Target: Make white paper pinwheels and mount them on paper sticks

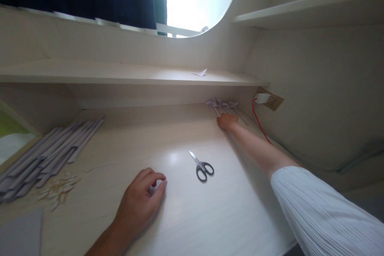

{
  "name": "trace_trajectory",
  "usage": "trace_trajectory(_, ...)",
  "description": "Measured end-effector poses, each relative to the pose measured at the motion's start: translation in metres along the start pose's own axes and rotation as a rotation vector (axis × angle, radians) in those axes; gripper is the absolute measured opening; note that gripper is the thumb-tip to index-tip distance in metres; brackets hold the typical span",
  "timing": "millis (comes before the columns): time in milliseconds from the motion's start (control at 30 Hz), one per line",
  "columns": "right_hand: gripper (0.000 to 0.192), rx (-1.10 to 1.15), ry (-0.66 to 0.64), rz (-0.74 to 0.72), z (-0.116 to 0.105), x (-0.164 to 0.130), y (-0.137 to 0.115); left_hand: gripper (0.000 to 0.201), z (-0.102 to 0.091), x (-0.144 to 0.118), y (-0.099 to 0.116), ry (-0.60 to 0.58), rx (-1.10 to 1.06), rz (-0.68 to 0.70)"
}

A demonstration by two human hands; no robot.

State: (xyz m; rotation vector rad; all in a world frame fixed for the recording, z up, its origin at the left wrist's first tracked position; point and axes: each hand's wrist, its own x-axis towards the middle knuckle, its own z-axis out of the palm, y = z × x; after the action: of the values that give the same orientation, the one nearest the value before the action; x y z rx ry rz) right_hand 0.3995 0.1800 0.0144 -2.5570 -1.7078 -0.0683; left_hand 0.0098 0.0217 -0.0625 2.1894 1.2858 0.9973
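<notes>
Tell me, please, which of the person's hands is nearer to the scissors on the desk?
Left. The left hand rests on the desk just left of the scissors; the right hand reaches far back, by the paper pinwheels.

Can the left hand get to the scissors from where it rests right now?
Probably yes: the left hand rests on the desk just left of the scissors, with only bare surface between them.
</notes>
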Motion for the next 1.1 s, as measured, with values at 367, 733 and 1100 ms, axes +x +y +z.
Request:
trace_trajectory(367,0.038,0.180,0.033,-0.353,0.007,-0.121,-0.063,0.013,0.000,0.009,0.011,0.055,0.027,-0.017)
trace_trajectory(733,0.022,0.271,0.133,-0.368,0.031,-0.228,-0.062,0.015,-0.029,0.041,0.003,-0.002,0.203,-0.029)
trace_trajectory(1100,0.019,0.296,0.111,-0.516,0.041,-0.219,-0.074,0.040,-0.178,0.092,-0.084,0.059,0.627,-0.437)
